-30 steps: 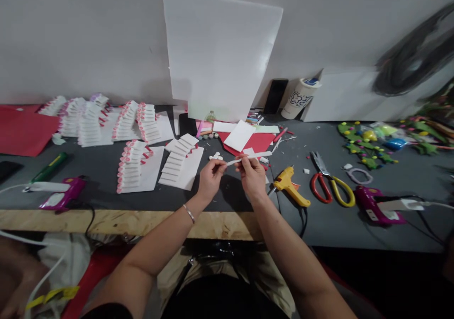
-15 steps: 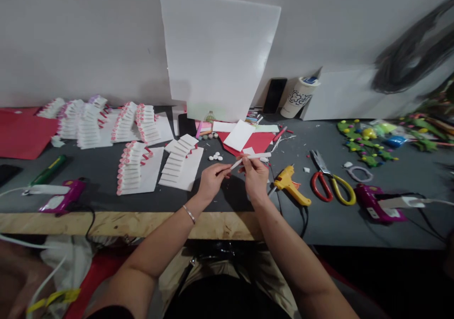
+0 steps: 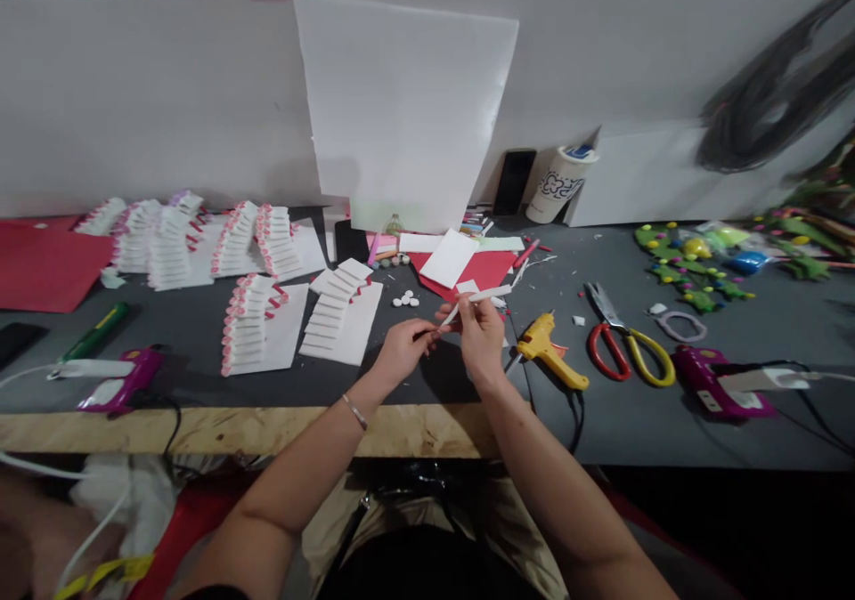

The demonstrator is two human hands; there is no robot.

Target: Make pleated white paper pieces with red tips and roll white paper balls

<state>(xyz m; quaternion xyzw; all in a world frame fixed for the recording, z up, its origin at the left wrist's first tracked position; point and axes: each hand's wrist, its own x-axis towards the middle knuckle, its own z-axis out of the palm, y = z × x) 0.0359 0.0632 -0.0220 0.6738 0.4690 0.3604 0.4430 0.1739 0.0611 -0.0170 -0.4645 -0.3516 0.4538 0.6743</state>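
In the head view my right hand (image 3: 482, 337) grips a thin white strip (image 3: 491, 294) between thumb and fingers. The strip bends inside the grip, and one end points out to the right. My left hand (image 3: 404, 351) is closed in a pinch at the strip's lower left end; its fingertips are partly hidden. Just beyond the hands lie a white card (image 3: 450, 258) and a red sheet (image 3: 498, 271). Several small white pellets (image 3: 405, 299) rest to the left of the strip.
Right of my hands lie a yellow glue gun (image 3: 549, 351) and scissors (image 3: 615, 337). White cards with rows of strips (image 3: 250, 324) spread to the left. A paper cup (image 3: 557, 186) and a phone (image 3: 513, 182) stand at the back. Purple power blocks (image 3: 718, 386) sit at both sides.
The strip's left part has tilted more steeply, and my left fingers have moved slightly down. The view has shifted a little; the things on the table lie as before.
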